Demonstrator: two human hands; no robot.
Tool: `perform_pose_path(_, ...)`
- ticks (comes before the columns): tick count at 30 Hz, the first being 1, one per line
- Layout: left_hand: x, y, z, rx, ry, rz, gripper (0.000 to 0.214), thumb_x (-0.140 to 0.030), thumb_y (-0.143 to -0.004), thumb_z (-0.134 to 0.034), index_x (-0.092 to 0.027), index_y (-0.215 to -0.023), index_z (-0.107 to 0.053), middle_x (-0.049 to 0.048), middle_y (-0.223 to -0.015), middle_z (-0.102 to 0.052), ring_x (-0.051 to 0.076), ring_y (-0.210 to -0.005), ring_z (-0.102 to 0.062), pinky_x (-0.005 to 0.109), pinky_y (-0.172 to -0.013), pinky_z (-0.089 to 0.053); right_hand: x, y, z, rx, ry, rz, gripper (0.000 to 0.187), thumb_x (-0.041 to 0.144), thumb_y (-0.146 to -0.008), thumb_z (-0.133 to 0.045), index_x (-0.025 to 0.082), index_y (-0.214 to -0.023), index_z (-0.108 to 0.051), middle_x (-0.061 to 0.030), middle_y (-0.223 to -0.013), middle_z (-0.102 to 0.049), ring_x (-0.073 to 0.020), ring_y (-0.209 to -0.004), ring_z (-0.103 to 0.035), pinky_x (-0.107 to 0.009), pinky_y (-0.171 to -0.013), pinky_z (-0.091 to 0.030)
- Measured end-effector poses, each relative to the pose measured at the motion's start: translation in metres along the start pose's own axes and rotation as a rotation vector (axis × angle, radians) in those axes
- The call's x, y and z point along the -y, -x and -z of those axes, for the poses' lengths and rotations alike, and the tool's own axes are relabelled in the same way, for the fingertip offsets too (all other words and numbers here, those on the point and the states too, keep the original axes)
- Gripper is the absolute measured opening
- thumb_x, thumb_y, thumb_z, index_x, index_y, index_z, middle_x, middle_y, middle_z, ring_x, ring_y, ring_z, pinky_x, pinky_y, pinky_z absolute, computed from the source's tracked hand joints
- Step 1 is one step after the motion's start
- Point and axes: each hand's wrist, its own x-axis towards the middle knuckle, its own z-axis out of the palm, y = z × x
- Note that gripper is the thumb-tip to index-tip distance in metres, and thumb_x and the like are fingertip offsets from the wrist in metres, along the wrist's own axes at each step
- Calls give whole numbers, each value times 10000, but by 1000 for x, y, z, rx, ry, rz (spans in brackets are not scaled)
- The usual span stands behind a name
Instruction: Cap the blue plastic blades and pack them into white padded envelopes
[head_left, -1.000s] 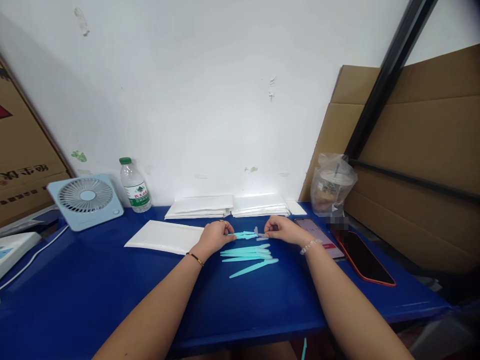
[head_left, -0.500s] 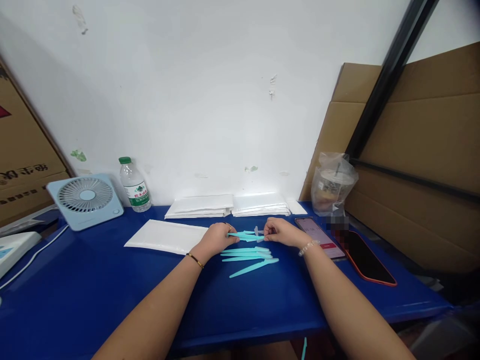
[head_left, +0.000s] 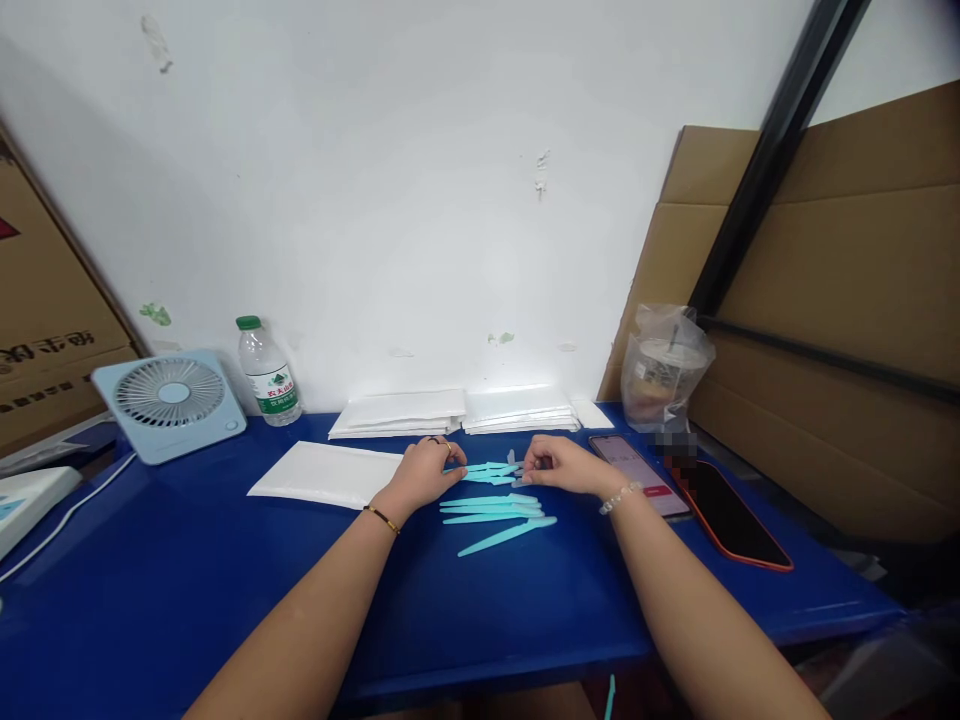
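Note:
My left hand (head_left: 424, 472) and my right hand (head_left: 561, 465) meet over a blue table (head_left: 225, 590), both pinched on the ends of a small bunch of slim turquoise plastic sticks (head_left: 489, 470). The left fingers grip the left ends, the right fingers the right ends, where pale grey tips show. Several more turquoise sticks (head_left: 491, 508) lie flat on the table just in front of my hands, one of them (head_left: 507, 536) slanted apart from the rest. A white padded envelope (head_left: 322, 474) lies flat beside my left hand.
Stacks of white envelopes (head_left: 454, 410) sit against the wall. A small blue fan (head_left: 169, 402) and a water bottle (head_left: 268, 372) stand at the left. Two phones (head_left: 637, 472) (head_left: 726, 515) and a bagged drink cup (head_left: 664, 370) are at the right, beside cardboard sheets (head_left: 847, 300).
My hands have stayed at the same spot; the bunch of sticks between them has shifted slightly and my left fingers have closed further over its left end.

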Motion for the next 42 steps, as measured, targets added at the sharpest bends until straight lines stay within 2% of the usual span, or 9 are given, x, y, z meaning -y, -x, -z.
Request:
perform_pose_path(5, -10, 2, 0, -12, 34, -84, 230, -404, -794, -533, -263, -927, -656, 15, -974, -628, 198, -953, -544, 293, -799, -391, 6, 0, -10, 180, -54, 52, 239, 397, -698, -685, 171, -768, -651, -11, -800, -543, -121, -665, -517, -221, -569, -409)
perform_pose_path(11, -25, 3, -3, 83, 76, -207, 212, -382, -820, -515, -248, -804, -678, -19, -863, -681, 152, -824, -580, 245, -722, -384, 9, -5, -12, 21, -43, 77, 168, 334, -751, -639, 167, -747, -623, -15, -794, -554, -121, -677, -519, -220, -592, -403)
perform_pose_path(16, -17, -2, -6, -2, -12, -124, 189, -314, -818, -513, -243, -773, -682, -10, -860, -685, 176, -855, -565, 276, -745, -361, 3, -6, -6, -60, 21, 17, 143, 301, -733, -651, 166, -694, -625, -18, -778, -575, -125, -667, -517, -227, -590, -384)
perform_pose_path(20, -10, -3, -5, -9, -1, -78, 171, -355, -802, -534, -260, -834, -673, -13, -834, -665, 176, -843, -558, 275, -723, -356, -1, -3, 1, -117, 35, -51, 183, 347, -708, -671, 169, -741, -648, -19, -776, -589, -130, -654, -500, -233, -571, -369)
perform_pose_path(23, -13, 0, -3, -13, 28, -114, 188, -402, -771, -573, -257, -846, -664, -12, -829, -650, 167, -832, -558, 262, -717, -355, 5, 2, 2, -20, 30, -5, 187, 352, -698, -675, 172, -745, -660, -14, -779, -586, -125, -651, -498, -231, -573, -374)
perform_pose_path(26, -21, 3, -3, 63, 62, -205, 214, -453, -745, -595, -259, -796, -671, -18, -807, -649, 155, -805, -563, 240, -668, -346, 11, 5, -3, 134, 25, 31, 201, 358, -661, -703, 171, -725, -667, -13, -789, -575, -126, -662, -518, -223, -565, -384)
perform_pose_path(30, -26, 5, -8, 173, 68, -227, 212, -437, -742, -598, -245, -781, -679, -16, -748, -658, 139, -723, -568, 229, -624, -334, 12, 4, -12, 186, 50, 32, 157, 312, -682, -681, 167, -727, -643, -12, -793, -569, -118, -646, -520, -214, -548, -387)
perform_pose_path(34, -24, 4, -12, 174, 82, -155, 240, -388, -799, -517, -207, -741, -663, 5, -752, -669, 129, -667, -562, 220, -564, -326, 13, 1, -9, 115, 105, 27, 105, 272, -716, -656, 172, -733, -627, -17, -822, -567, -117, -658, -518, -219, -567, -387)
perform_pose_path(42, -25, 2, -6, 100, 32, -100, 239, -429, -793, -524, -235, -763, -660, -16, -771, -671, 139, -673, -574, 232, -558, -331, 14, -1, 0, -15, 58, 56, 62, 237, -749, -627, 175, -741, -623, -24, -822, -578, -134, -695, -530, -232, -602, -388)
